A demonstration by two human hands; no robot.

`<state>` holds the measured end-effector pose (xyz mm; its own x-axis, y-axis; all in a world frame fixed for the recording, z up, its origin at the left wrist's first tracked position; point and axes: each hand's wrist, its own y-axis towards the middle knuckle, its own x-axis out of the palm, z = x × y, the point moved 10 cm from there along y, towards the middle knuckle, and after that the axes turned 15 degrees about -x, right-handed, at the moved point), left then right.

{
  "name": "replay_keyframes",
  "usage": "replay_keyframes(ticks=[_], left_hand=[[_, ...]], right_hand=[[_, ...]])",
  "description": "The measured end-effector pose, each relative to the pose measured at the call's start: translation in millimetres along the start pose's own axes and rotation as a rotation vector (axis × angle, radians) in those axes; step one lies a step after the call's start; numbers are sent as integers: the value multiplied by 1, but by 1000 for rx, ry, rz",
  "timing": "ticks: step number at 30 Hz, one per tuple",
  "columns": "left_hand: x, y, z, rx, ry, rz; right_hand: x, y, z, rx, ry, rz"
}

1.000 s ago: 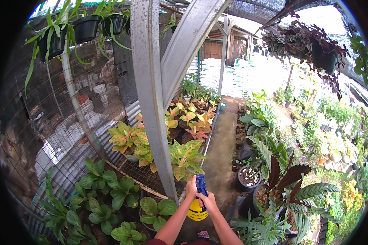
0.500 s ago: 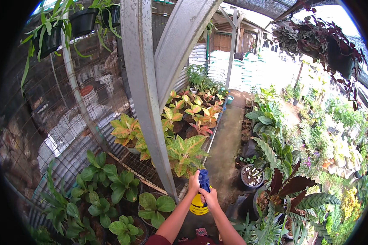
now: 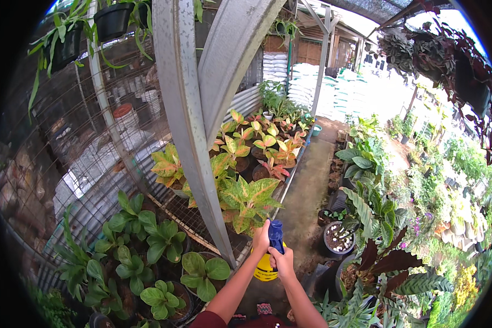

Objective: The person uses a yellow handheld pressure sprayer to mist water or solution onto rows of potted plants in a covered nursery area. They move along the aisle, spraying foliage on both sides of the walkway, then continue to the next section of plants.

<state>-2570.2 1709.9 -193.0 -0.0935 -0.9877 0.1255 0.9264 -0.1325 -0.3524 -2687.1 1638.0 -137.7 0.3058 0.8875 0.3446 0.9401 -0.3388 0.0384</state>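
Observation:
A spray bottle with a yellow body [image 3: 264,269] and a blue spray head [image 3: 275,234] is held out in front of me, pointing away. My right hand [image 3: 282,260] is wrapped round the blue handle below the head. At the nozzle end, my left hand [image 3: 261,238] has its fingers closed against the head's left side; the fingertips are partly hidden. Just beyond the hands stands a potted plant with speckled yellow-green leaves [image 3: 249,195]. More potted plants with pink and yellow leaves [image 3: 268,142] crowd the bench behind it.
A grey metal post [image 3: 183,120] with a slanted brace rises left of my hands. Broad-leaved green plants [image 3: 205,270] fill the lower left, beside a wire fence [image 3: 87,126]. A concrete path [image 3: 306,175] runs ahead. Along its right side are pots, including one with white stones [image 3: 339,238].
The view has shifted slightly, with the post now further left and the far sacks further right. Both hands and the spray bottle sit a little higher in view; the grip looks the same.

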Motion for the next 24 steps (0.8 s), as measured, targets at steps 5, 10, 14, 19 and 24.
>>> replay_keyframes(ticks=[5, 10, 14, 19, 24], left_hand=[[6, -6, 61, 225, 50, 28], [1, 18, 12, 96, 54, 77], [-22, 28, -88, -109, -17, 114], [-23, 21, -133, -303, 66, 171], [-8, 0, -41, -79, 129, 220]], right_hand=[[13, 11, -36, -124, 11, -25], [-1, 15, -4, -17, 7, -7], [-17, -4, 44, 152, -44, -8], [-41, -13, 74, 260, -92, 15], [-31, 10, 34, 142, -58, -20]])
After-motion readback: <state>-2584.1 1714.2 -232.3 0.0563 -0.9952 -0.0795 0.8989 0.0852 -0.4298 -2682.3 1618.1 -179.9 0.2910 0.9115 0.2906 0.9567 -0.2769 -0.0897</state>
